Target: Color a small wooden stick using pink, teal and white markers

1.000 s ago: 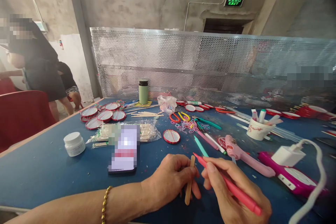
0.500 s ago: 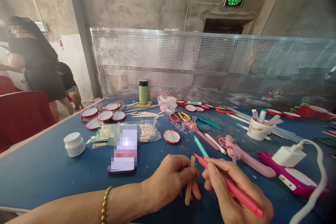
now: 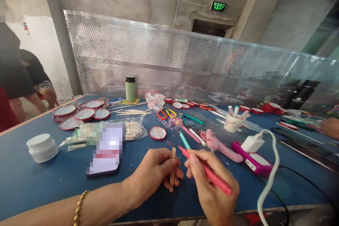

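Blue bench (image 3: pixel 66 174) lies beneath; the left hand (image 3: pixel 148 173) pinches a wooden stick (image 3: pixel 172 178) nearly upright, the right hand (image 3: pixel 217 197) grips a pink pen (image 3: pixel 215 179), its tip just beside the stick's top, seemingly poised for marking, which calls for steadiness

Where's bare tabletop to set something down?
Blue tabletop is bare, except small specks, between white jar and phone, and between phone and left hand. Crowded: beyond the right hand, around glue gun and markers.
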Demonstrator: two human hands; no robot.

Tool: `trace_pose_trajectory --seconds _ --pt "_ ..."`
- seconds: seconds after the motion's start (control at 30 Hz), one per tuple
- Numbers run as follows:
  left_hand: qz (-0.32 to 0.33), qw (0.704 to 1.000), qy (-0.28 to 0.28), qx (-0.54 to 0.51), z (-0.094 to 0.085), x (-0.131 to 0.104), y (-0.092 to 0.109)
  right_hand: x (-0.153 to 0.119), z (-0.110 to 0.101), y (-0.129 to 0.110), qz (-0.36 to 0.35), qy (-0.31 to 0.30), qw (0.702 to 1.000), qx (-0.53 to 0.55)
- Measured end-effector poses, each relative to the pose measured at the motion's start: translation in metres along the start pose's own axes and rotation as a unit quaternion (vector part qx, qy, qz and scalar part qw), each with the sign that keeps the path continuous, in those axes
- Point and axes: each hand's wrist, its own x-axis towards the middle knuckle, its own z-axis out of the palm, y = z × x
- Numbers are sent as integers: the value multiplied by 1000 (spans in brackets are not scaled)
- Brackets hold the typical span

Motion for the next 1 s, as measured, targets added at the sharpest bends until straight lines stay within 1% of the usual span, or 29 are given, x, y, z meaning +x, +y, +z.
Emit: trace_pose_trajectory --seconds 0.17,0.37,0.47,0.6,0.73,0.87,1.0 --pt "1 999 0 -35 3 0 -1 0 0 0 -29 -7 1000 -6" --pt "-7 1000 5 -18 4 3 -3 -1 0 1 -47 -15 998 -25" --pt "-12 1000 -3 -6 5 3 -2 0 1 0 -51 -17 998 -26" --pt "-6 1000 -18 -23 5 3 -2 2 0 0 -56 -29 998 -21" --pt "-5 998 -36 -46 3 8 -7 3 0 3 -88 -29 995 -33" --pt "1 998 -29 -56 0 13 -13 3 -1 6 -82 -16 996 -33" --pt "1 998 -28 -56 0 14 -14 4 -4 10 -51 -64 997 -18"
